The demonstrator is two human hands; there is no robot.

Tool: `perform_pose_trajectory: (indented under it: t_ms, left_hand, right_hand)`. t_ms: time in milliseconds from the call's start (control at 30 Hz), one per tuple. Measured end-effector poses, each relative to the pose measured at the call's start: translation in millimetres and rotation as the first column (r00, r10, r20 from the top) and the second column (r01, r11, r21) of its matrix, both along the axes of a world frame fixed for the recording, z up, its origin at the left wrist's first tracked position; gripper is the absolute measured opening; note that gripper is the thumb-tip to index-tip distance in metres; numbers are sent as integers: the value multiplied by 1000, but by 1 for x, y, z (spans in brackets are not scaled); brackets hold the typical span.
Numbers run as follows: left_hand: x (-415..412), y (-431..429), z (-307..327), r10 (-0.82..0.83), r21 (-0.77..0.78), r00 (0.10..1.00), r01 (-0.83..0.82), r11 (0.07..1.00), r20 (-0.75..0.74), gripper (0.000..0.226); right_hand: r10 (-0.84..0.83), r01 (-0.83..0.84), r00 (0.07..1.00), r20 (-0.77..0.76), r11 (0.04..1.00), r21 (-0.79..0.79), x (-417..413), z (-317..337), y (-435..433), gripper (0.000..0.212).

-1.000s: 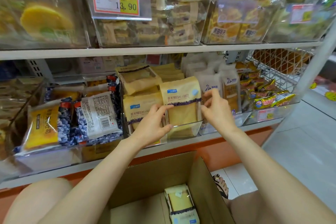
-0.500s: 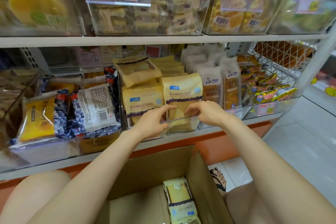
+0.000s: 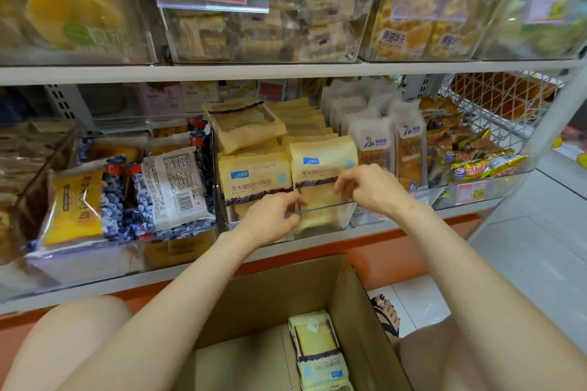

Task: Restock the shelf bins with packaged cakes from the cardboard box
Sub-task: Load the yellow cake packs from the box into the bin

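Single view only. Wide-angle camera worn on my head, facing forward and tilted down. Sits near the white metal shelf (image 3: 286,71), which fills the upper frame; open brown cardboard box (image 3: 270,289) directly below, at the bottom edge.

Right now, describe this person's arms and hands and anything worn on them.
Left hand and right hand are bare, no gloves. No sleeves show on either arm up to the frame edge. No watch or bracelet on either wrist.
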State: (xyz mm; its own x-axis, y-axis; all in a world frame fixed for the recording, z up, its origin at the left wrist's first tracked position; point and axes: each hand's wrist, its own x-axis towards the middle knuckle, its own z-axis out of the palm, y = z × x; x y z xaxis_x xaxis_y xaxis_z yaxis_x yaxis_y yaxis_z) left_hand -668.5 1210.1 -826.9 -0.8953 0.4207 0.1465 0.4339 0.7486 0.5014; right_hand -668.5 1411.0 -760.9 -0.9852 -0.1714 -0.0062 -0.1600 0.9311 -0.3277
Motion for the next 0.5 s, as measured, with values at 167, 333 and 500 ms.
perform_pose_trajectory:
  t_ms: [167,333,500]
  left_hand:
    - [2,6,5,90,76,985,-79,994,-148,23]
    - [1,9,12,130,114,979,-113,987,-155,21]
    - [0,6,14,45,43,999,-43,998,-31,28]
  right_hand:
    - [-274,181,941,-200,904,-388,-8,0,13,23]
    - [-335,245,937,-96,829,-503,-13,-8,16,20]
    - [-333,279,941,-59,862,-424,-16,-17,18,21]
